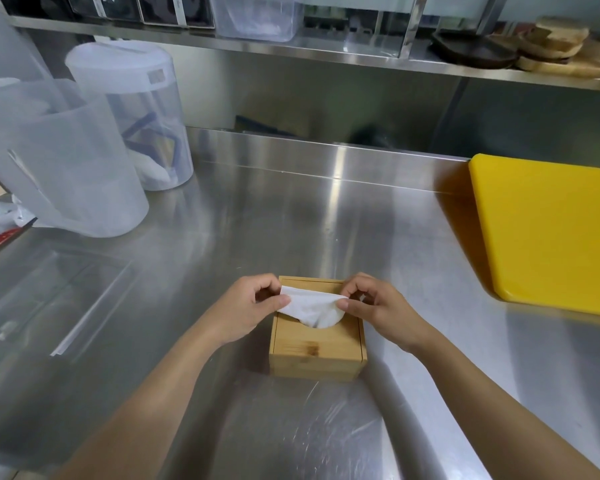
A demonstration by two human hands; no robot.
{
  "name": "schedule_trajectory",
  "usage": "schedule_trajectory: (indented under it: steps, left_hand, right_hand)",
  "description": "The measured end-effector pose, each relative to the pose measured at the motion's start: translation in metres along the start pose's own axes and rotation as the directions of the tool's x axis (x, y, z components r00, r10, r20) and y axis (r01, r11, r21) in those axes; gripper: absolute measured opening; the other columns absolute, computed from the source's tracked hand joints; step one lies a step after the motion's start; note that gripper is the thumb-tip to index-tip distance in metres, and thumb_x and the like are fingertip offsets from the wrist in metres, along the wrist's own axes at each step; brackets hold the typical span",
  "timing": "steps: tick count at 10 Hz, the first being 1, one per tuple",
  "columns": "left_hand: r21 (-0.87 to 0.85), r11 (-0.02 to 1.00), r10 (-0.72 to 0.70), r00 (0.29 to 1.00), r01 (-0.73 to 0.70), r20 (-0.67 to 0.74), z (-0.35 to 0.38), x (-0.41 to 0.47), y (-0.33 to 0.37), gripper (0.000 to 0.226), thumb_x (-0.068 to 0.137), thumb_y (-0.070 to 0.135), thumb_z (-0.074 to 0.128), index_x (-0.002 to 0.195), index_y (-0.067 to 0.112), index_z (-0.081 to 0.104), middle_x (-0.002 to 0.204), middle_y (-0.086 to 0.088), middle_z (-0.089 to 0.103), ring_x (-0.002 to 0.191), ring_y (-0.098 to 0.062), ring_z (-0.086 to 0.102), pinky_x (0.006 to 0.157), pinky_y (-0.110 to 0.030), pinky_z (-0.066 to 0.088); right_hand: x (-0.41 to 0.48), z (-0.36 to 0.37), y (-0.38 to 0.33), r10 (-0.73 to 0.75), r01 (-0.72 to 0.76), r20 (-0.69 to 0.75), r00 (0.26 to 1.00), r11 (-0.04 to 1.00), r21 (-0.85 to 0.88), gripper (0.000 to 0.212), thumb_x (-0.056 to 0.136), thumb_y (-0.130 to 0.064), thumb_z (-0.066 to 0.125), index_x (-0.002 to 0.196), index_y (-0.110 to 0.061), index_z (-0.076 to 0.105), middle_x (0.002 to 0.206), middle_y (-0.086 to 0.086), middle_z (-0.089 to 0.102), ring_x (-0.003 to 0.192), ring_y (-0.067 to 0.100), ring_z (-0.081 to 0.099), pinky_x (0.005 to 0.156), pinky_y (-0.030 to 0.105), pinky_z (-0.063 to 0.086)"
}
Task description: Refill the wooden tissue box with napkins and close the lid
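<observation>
A square wooden tissue box (317,346) stands on the steel counter near its front, with the lid down on top. A white napkin (310,308) sticks up out of the round hole in the lid. My left hand (248,310) pinches the napkin's left corner between thumb and fingers. My right hand (374,306) pinches its right corner. Both hands hover over the box's back half and hold the napkin stretched between them. The inside of the box is hidden.
A yellow cutting board (551,233) lies at the right. Two translucent plastic containers (84,168) stand at the back left. A steel shelf (326,50) above carries bins and wooden dishes (551,46). A clear flat lid (59,299) rests on the counter at left.
</observation>
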State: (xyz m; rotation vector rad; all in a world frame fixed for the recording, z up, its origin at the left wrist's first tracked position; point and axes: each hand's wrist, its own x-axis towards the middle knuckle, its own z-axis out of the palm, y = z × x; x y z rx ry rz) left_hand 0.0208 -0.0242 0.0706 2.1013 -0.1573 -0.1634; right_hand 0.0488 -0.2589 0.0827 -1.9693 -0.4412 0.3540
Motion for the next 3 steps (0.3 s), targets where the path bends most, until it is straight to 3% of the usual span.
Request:
schedule_trajectory:
  steps: [2,3]
  left_hand:
    - [-0.007,0.999,0.032,0.999,-0.032,-0.011,-0.003,0.001,-0.001,0.014,0.087,0.025,0.06,0.073,0.02,0.06,0.068,0.006,0.056,0.066,-0.01,0.05,0.069,-0.03,0.041]
    - [-0.128,0.991,0.023,0.991,-0.04,-0.132,-0.013,0.002,0.005,0.014,0.077,0.043,0.059,0.087,0.034,0.064,0.087,0.013,0.067,0.086,0.0,0.059,0.083,-0.021,0.043]
  right_hand:
    - [-0.003,0.0,-0.001,0.011,-0.009,-0.041,0.999,0.998,0.057,0.016,0.084,-0.006,0.065,0.072,-0.016,0.063,0.079,0.0,0.057,0.068,0.005,0.048,0.063,0.012,0.04]
    - [-0.002,-0.005,-0.011,-0.01,0.015,-0.156,0.988,0.999,0.032,0.013,0.085,-0.008,0.064,0.076,-0.017,0.064,0.071,-0.003,0.06,0.066,0.008,0.053,0.061,0.012,0.042]
